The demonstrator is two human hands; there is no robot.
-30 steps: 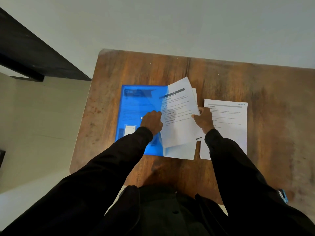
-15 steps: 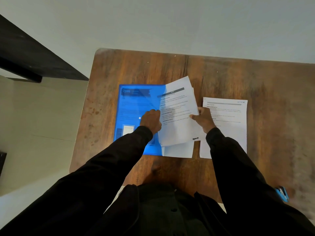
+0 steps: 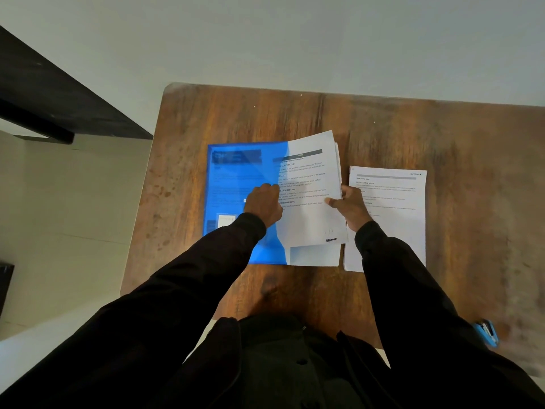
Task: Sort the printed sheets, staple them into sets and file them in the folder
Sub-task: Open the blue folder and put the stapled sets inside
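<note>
Here, the translucent blue folder (image 3: 236, 178) lies on the table (image 3: 383, 128), the left hand (image 3: 262, 202) curled on its cover edge. Half inside it, a white sheet set (image 3: 312, 214) reads "SCENE SETUP" and "DESCRIPTION", pinched by the right hand (image 3: 351, 206). Right of the folder lies another printed sheet (image 3: 395, 225).

Table (image 3: 383, 128): brown wood, streaky grain, worn matt finish, pale blotches.
Folder (image 3: 236, 178): see-through blue plastic, smooth, slight sheen.
Sheets (image 3: 312, 219): white printed paper, matt.
Stapler (image 3: 486, 335): blue plastic, blurred.
Sleeves (image 3: 177, 290): black cloth, matt.
</note>
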